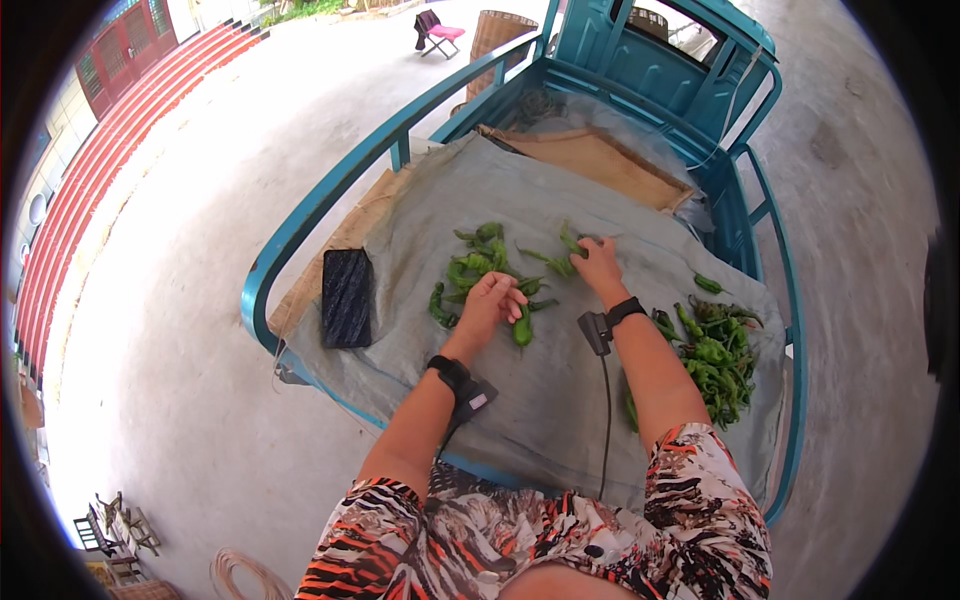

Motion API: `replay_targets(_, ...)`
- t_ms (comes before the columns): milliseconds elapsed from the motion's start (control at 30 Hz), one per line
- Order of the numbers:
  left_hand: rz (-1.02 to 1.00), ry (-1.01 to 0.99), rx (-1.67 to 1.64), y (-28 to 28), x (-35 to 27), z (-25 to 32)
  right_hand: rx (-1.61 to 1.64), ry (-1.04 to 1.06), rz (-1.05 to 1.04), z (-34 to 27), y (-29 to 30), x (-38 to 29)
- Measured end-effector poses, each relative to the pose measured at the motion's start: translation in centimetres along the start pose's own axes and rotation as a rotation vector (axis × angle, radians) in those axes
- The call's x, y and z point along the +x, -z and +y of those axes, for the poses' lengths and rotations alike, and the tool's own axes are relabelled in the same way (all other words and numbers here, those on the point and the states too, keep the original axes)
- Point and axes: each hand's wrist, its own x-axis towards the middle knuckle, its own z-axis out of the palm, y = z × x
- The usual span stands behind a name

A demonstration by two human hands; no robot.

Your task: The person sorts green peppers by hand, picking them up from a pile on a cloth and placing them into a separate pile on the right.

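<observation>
Green peppers lie in groups on a grey cloth (480, 390) spread over the bed of a blue cargo vehicle. My left hand (495, 300) is at the near edge of the middle pile of peppers (480, 259), its fingers curled around the upper end of a green pepper (523, 328). Farther right, my right hand (598, 262) has its fingertips on a green pepper (571, 238), with other peppers just left of it. A larger heap of green peppers (716, 360) lies at the right, partly behind my right forearm. One small pepper (707, 283) lies apart above that heap.
A black rectangular object (347, 298) lies at the cloth's left side. Blue metal rails (322, 195) border the bed. Past the cloth are a tan woven mat (600, 161) and clear plastic sheeting. Cables hang from the devices strapped to both wrists.
</observation>
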Motion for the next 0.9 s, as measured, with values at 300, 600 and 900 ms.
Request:
replay_targets(300, -0.009, 0.023, 0.031, -0.5, 0.7, -0.4, 0.529, 0.043, 0.070, 3.1, -0.8, -0.4)
replay_targets(600, 0.015, 0.012, 0.066, -1.5, 0.0, 1.0, 1.255, -0.181, -0.104, -4.6, 2.7, -9.8)
replay_targets(900, -0.042, -0.068, 0.132, -1.6, -0.5, 0.7, 1.733, -0.405, -0.345, -5.4, 1.6, -11.8)
